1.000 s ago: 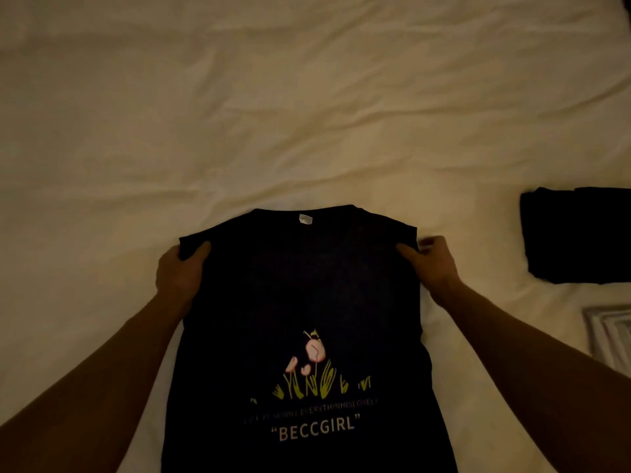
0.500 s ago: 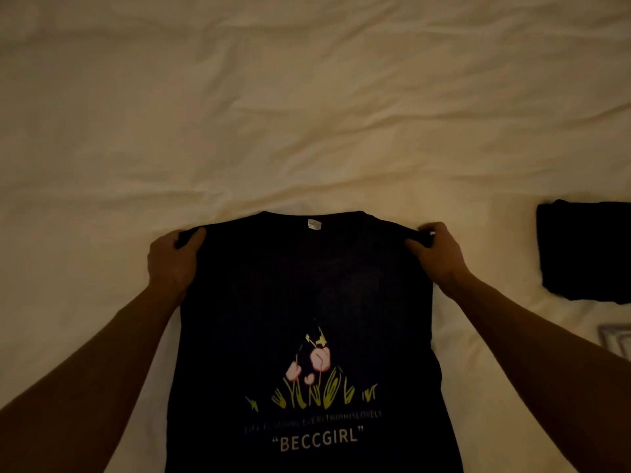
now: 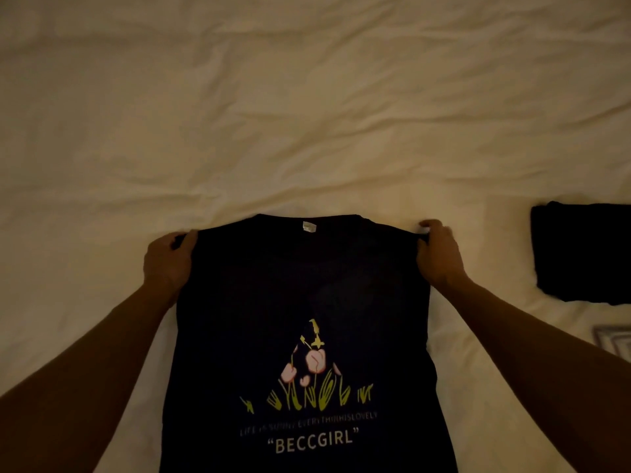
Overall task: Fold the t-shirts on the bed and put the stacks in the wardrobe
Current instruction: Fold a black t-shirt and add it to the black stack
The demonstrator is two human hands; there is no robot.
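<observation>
Grip, left: my left hand [image 3: 168,260] pinches the left shoulder corner of the black cotton t-shirt with a flower print and the word "BECCGIRL" [image 3: 304,302], fingers curled over the folded-in edge.
Grip, right: my right hand [image 3: 438,256] pinches the right shoulder corner the same way; a small pale scrap shows at the fingertips and I cannot tell what it is.
Position of the shirt: it lies flat, print side up, on the cream, wrinkled bed sheet [image 3: 307,114], collar away from me with a white neck label [image 3: 309,227] showing. Both side edges run straight, so I judge the sleeves are already folded under. The hem is out of view below.
Nearby items: a folded stack of dark garments [image 3: 584,254] rests on the sheet well to the right, apart from my right hand. A pale striped object [image 3: 614,343] sits at the right edge; too little of it shows to identify.
Handling properties: I judge the fabric light, soft and limp. It has no stiffness of its own and will sag or bunch wherever unsupported. It is not fragile, and it slides easily over the sheet.
Where to hold: at the two shoulder corners, pinching through all layers so the tucked sleeves do not slip out.
Step in hand: I judge this to be the lengthwise fold, shoulders to hem.
Caution: uneven pull from either hand will skew the fold.
</observation>
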